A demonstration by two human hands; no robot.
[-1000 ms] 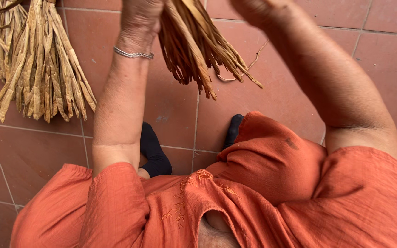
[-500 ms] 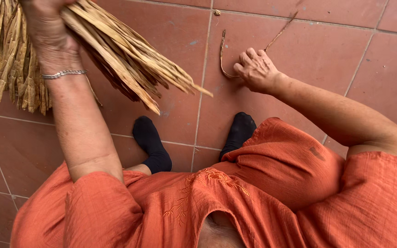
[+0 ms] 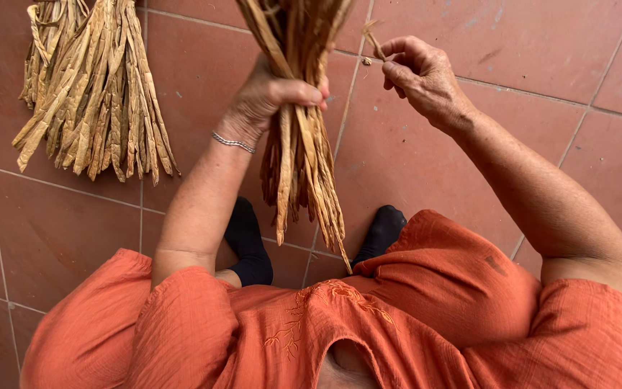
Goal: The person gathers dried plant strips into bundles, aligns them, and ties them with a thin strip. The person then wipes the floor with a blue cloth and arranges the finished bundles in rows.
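Above the red tiled floor [image 3: 527, 65], the left hand [image 3: 268, 97] is closed around a bundle of dried leaf strips [image 3: 300, 166], which hangs upright in front of the person with its loose ends pointing down between the two feet in dark socks [image 3: 248, 245]. The right hand [image 3: 422, 75] is closed in a pinch on one thin strip [image 3: 374, 42] just beside the top of the bundle. I think the bundle may slip or spread, because only one hand squeezes many stiff strips, and some of them could fall to the floor. The thin strip looks dry, so it could break if it is pulled hard. A second bundle [image 3: 95, 94] lies on the floor to the left, well apart from the hands. Compared with half a second ago, the held bundle now hangs straight down instead of slanting, and the right hand, which was down at the floor by a curled strip, is now lifted up next to the bundle.
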